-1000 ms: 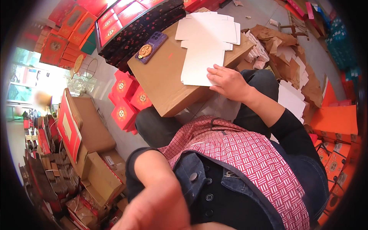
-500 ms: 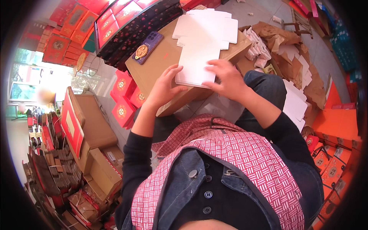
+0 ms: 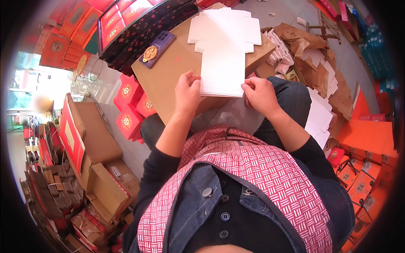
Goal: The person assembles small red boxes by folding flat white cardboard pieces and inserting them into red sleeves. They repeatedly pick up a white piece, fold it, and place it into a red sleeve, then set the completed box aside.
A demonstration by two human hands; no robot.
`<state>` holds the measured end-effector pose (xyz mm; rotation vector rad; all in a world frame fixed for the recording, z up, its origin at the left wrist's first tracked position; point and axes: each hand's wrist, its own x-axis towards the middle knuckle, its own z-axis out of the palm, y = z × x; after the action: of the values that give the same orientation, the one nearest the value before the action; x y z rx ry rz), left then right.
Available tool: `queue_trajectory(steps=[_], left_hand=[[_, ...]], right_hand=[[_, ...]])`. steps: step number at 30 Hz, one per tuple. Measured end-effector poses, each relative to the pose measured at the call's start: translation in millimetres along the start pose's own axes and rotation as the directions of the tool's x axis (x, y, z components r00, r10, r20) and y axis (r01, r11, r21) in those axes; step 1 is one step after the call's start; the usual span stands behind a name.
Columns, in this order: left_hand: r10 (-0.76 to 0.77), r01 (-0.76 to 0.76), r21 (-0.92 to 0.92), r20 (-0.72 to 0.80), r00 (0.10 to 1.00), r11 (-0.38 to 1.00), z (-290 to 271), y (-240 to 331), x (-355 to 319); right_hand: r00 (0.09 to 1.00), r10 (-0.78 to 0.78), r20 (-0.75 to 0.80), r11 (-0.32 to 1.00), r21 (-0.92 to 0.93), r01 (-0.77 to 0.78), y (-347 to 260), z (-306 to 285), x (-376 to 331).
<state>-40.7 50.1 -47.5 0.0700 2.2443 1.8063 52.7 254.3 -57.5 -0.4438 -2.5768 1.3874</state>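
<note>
A stack of flat white die-cut box blanks (image 3: 222, 63) lies on a brown cardboard box (image 3: 166, 78) in front of me, its near end reaching past the box's edge. My left hand (image 3: 187, 93) is closed at the left edge of the stack, fingers curled and thumb along the near corner. At the opposite near corner, my right hand (image 3: 260, 96) pinches the blanks' edge between thumb and fingers. How many sheets the fingers hold cannot be made out. Left of the stack, a purple phone (image 3: 157, 49) with a round yellow-brown attachment rests on the box.
Red gift boxes (image 3: 129, 121) stand on the floor to the left, near an open brown carton (image 3: 107, 192). Crumpled brown paper (image 3: 301, 40) and more white blanks (image 3: 317, 118) lie at right. Orange boxes (image 3: 354, 179) fill the lower right. A dark floral case (image 3: 145, 36) stands beyond the phone.
Both hands have gone from spread fingers to closed at the near corners of the white blanks. My right hand has moved off the top sheet to its right edge. The view has shifted slightly.
</note>
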Motion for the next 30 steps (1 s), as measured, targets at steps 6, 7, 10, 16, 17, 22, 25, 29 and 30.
queue_trajectory(steps=[6, 7, 10, 16, 17, 22, 25, 29, 30], left_hand=[[-0.110, 0.112, -0.168, 0.018, 0.994, 0.979, -5.6, 9.0, -2.1], [-0.121, 0.122, -0.184, 0.016, 0.992, 0.975, -6.1, 11.5, -2.6], [-0.117, 0.116, -0.176, 0.002, 0.993, 0.978, -6.5, 15.5, -3.4], [0.033, -0.018, -0.102, 0.151, 0.988, 0.995, -12.0, 8.9, -9.0], [0.067, -0.051, -0.082, 0.199, 0.978, 0.995, -11.1, 10.3, -9.8], [-0.206, 0.337, -0.481, 0.304, 0.930, 0.809, -4.9, 23.0, -2.3], [-0.136, 0.401, -0.395, 0.551, 0.823, 0.827, -5.2, 16.1, 25.9], [-0.014, 0.223, -0.391, 0.471, 0.882, 0.893, 15.0, 32.1, 11.5], [0.013, 0.172, -0.375, 0.441, 0.897, 0.911, 15.4, 34.6, 6.6]], right_hand=[[0.999, -0.032, 0.043, 0.980, -0.194, 0.040, -33.5, -16.5, -5.4], [0.998, -0.041, 0.042, 0.981, -0.190, 0.048, -34.6, -17.8, -4.7], [0.998, -0.019, 0.054, 0.996, -0.081, 0.024, -25.5, -17.1, -0.9], [0.873, 0.382, 0.303, 0.715, 0.502, -0.487, -26.2, -20.2, 2.8], [0.858, 0.382, 0.342, 0.628, 0.585, -0.513, -19.9, -18.2, 5.5], [0.878, 0.176, 0.445, 0.510, 0.722, -0.468, -18.9, -16.8, -3.1], [0.795, 0.040, 0.605, 0.315, 0.748, -0.585, -29.1, -20.9, -9.2], [0.904, 0.144, 0.402, 0.185, 0.887, -0.424, -21.6, -7.9, 11.9], [0.943, 0.133, 0.305, 0.262, 0.907, -0.330, -23.5, -8.4, 14.5]])
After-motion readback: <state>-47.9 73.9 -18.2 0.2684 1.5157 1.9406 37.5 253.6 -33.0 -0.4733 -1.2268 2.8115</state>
